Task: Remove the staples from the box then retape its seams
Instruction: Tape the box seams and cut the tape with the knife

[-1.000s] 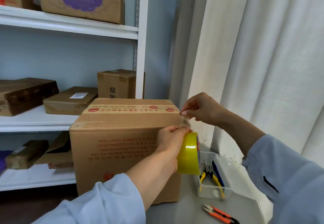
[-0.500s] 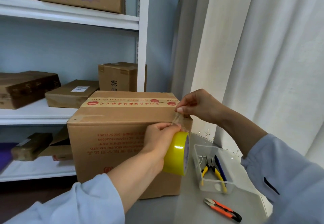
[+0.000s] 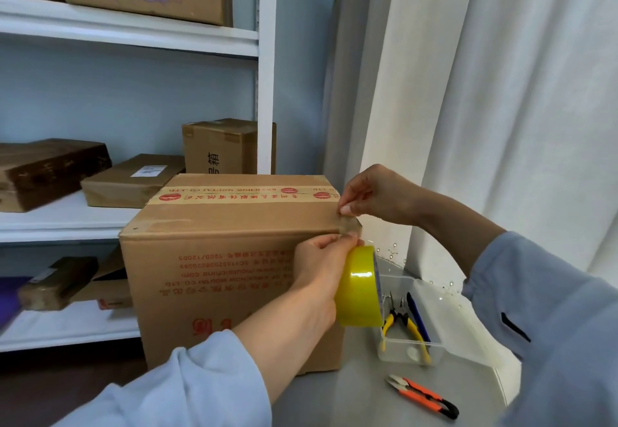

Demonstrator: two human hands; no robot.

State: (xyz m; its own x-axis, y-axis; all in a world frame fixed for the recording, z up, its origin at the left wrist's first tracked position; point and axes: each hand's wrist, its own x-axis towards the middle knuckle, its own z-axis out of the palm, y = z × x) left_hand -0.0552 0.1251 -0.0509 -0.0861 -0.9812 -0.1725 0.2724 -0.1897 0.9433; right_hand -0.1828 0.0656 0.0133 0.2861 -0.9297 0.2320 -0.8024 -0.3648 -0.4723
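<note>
A brown cardboard box (image 3: 230, 269) with red print stands on a grey table (image 3: 334, 400), its back against a white shelf unit (image 3: 133, 32); a printed tape band runs along its top seam. The left hand (image 3: 321, 269) grips a yellow tape roll (image 3: 361, 288) against the box's front face near the upper right corner, thumb and fingers curled round the roll; the right hand (image 3: 374, 192) pinches the free end of the clear tape strip (image 3: 349, 224) between thumb and forefinger and holds it at the top right corner of the box, the strip running from the roll up over the edge. Just right of the box a clear plastic tray (image 3: 431, 349) holds yellow-handled pliers (image 3: 398, 321) and a dark blue pen-like tool (image 3: 418, 319); orange snips (image 3: 423, 395) lie on the table in front of the tray. Other cardboard boxes sit on the shelves behind; a white curtain (image 3: 518, 109) hangs at the right.
</note>
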